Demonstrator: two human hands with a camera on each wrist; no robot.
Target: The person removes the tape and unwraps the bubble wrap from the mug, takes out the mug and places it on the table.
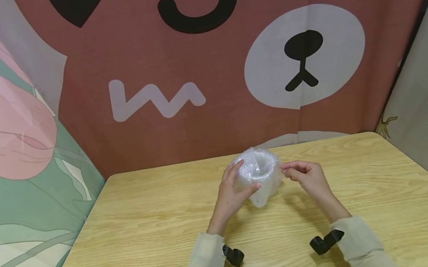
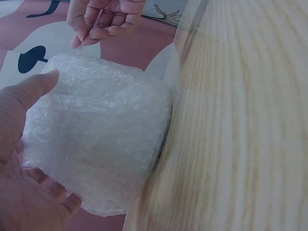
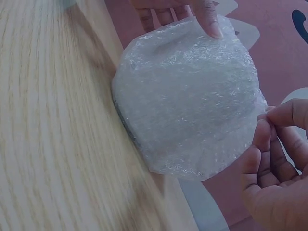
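A roundish object wrapped in clear bubble wrap [image 1: 266,187] stands on the table, with a hollow opening showing at its top. What lies inside the wrap cannot be made out. My left hand [image 1: 230,198] grips its left side, the thumb on the near face and the fingers around the far side. On the other side, my right hand [image 1: 308,180] pinches an edge of the bubble wrap between thumb and forefinger, seen closely in the right wrist view. A dark rim shows under the wrapped object [image 2: 101,134] in the left wrist view.
The wood-grain table [image 1: 138,239] extends around the hands. Behind it hangs a brown cloth [image 1: 233,121] with a cartoon face, and patterned cloths flank the left and right sides. A small black camera mount [image 1: 235,256] sits at each wrist.
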